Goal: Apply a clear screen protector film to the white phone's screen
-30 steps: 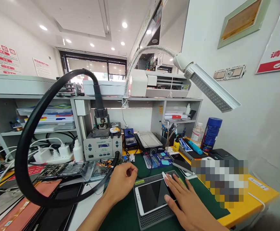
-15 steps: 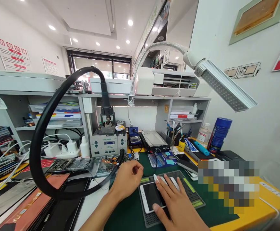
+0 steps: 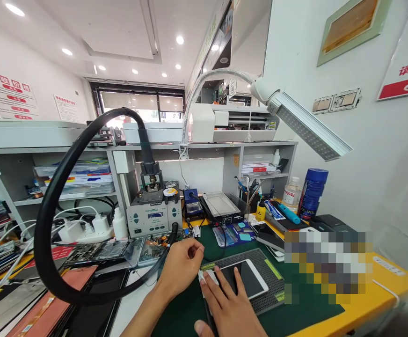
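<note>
A white-framed device with a dark screen [image 3: 249,277], like a small tablet, lies face up on a grey textured mat [image 3: 265,267]. My right hand [image 3: 225,299] rests flat across its left part, fingers stretched and spread. Under the index and middle fingertips shows a small white piece [image 3: 201,275], perhaps a wipe; most of it is covered. Just left of the mat, my left hand [image 3: 185,258] is closed, thumb and forefinger curled into a ring. Nothing can be seen inside that ring.
A thick black hose [image 3: 42,243] loops at the left from a hot-air station [image 3: 155,217]. Stacked panels [image 3: 54,299] lie left of my left arm. Behind the mat are a flat heating plate [image 3: 221,206], a tool holder and bottles. A lamp [image 3: 309,124] hangs overhead.
My right hand has slid left across the device, the white piece staying under its fingertips. More of the screen's right part now shows. My left hand keeps its curled shape. The view has shifted slightly.
</note>
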Motion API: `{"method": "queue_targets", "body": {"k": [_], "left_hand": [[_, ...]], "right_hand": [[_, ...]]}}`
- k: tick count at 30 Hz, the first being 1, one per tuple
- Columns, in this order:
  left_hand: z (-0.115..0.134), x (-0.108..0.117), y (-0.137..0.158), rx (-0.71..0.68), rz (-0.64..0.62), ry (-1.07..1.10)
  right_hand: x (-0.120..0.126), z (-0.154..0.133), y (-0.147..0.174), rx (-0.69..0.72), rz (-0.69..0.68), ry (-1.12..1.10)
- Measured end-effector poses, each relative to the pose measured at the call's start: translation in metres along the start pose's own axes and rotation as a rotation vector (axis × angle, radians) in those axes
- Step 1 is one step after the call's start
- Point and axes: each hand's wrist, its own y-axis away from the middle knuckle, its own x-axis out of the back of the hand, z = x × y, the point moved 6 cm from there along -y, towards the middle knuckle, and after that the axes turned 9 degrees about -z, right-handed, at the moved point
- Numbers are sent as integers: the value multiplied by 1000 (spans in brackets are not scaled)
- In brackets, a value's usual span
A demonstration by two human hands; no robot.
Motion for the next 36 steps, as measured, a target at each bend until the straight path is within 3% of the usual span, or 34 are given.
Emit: {"method": "queue_targets", "body": {"k": [8, 22, 30, 36], "left_hand": [[-2, 0, 1, 30, -14, 1], [0, 1, 1, 30, -26, -23], [4, -2, 4, 19, -38, -29], [4, -3, 2, 7, -40, -44]], "right_hand": [[8, 16, 20, -16, 68, 26], [23, 89, 75, -340, 255, 108], [23, 81, 85, -364, 218, 120], [18, 66, 73, -305, 161, 122]]}}
